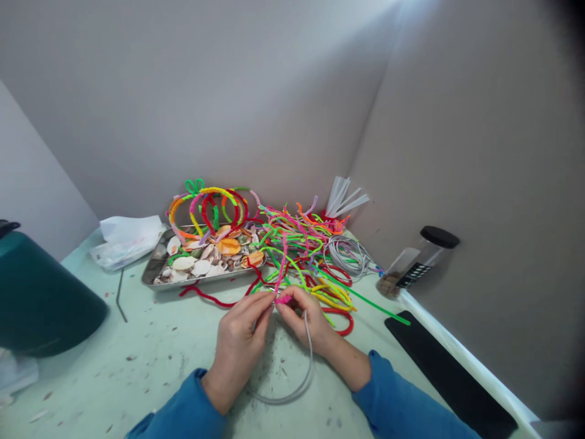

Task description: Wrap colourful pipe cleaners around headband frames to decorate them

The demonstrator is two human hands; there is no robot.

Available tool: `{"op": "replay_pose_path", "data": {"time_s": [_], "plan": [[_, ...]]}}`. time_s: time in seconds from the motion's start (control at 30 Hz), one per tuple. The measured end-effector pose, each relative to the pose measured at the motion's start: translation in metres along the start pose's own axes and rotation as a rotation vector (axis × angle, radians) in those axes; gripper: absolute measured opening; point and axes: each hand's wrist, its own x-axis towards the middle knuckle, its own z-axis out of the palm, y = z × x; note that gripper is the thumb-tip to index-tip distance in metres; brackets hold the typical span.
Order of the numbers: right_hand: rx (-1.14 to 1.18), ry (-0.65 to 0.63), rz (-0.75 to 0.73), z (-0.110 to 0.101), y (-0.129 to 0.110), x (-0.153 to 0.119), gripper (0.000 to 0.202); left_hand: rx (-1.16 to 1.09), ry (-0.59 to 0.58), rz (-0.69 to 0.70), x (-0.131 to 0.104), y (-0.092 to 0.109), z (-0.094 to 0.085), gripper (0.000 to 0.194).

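My left hand [242,338] and my right hand [306,317] meet at the middle of the table, fingertips nearly touching. Between them is a pink fuzzy pipe cleaner [283,259], one length standing up and a short bit bunched at the fingertips. A grey cord [307,378] curves below the hands, one end at the right hand and the other running behind the left wrist. The fingers of my left hand pinch where pink stem and cord meet; those of my right hand close on the pink bunch. Fine detail at the fingertips is too small to tell.
Behind the hands lie a metal tray [219,277] of shells, fuzzy rings [214,210], piled pipe cleaners [297,231] and coiled grey cord [350,256]. A dark green container [43,292] stands left. At right are a clear jar [418,262] and a black strip [448,372].
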Motion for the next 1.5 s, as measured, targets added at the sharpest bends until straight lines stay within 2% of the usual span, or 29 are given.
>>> {"op": "replay_pose_path", "data": {"time_s": [0.17,0.47,0.6,0.73,0.8,0.9,1.07,1.33,1.4,1.5], "plan": [[-0.015,-0.016,-0.004,-0.001,-0.001,0.001,0.007,0.009,-0.008,0.014,0.000,0.000,0.000,0.022],[-0.034,-0.023,-0.028,-0.001,-0.002,0.002,0.012,-0.089,-0.005,-0.049,0.001,0.002,0.000,0.022],[-0.021,-0.055,0.003,-0.001,-0.001,0.003,0.014,-0.161,0.006,-0.117,0.003,0.005,-0.001,0.020],[0.016,-0.080,0.020,0.000,0.002,0.003,0.010,-0.238,0.060,-0.185,0.006,0.006,-0.004,0.018],[0.071,-0.079,0.036,0.001,0.004,0.003,0.015,-0.278,0.093,-0.235,0.006,0.005,-0.004,0.016],[0.127,-0.088,0.058,0.001,0.006,0.002,0.024,-0.323,0.128,-0.352,0.007,0.001,-0.003,0.015],[0.114,-0.089,0.076,0.001,0.004,0.003,0.024,-0.425,0.132,-0.558,0.006,-0.005,0.000,0.022],[0.071,-0.100,0.050,0.001,0.004,0.004,0.029,-0.515,0.282,-0.618,0.005,0.001,-0.003,0.037],[0.061,-0.090,0.032,0.001,0.003,0.004,0.028,-0.590,0.245,-0.665,0.007,0.001,-0.003,0.038],[0.033,-0.091,0.025,0.000,0.002,0.004,0.018,-0.747,0.122,-0.761,0.009,-0.001,0.000,0.035]]}}
